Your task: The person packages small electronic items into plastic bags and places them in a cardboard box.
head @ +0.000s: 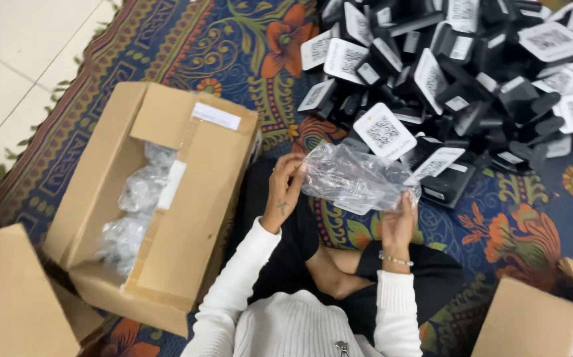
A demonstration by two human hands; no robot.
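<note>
The person sits cross-legged on a patterned rug [220, 46] and holds a clear plastic bag [356, 177] between both hands, just above the lap. The left hand [285, 185] grips the bag's left end, its fingers curled over the crinkled plastic near the top edge. The right hand [400, 218] clamps the bag's lower right corner from beneath, thumb and fingers pinching the film. The hands are apart, one at each end, and the bag stretches between them, slightly tilted, its right end lower. Something pale shows through the plastic, but what it is cannot be told.

Just beyond the bag, towards the upper right, lies a large pile of black stands with white square cards [472, 73], heaped on the rug; the nearest pieces sit right behind the bag's far edge. To the person's left, near the left hand's elbow, an open cardboard box [187, 218] rests on the rug with more clear wrapped bundles [137, 205] inside. Another cardboard box [8, 297] stands at the lower left corner, and a third [531, 324] at the lower right.
</note>
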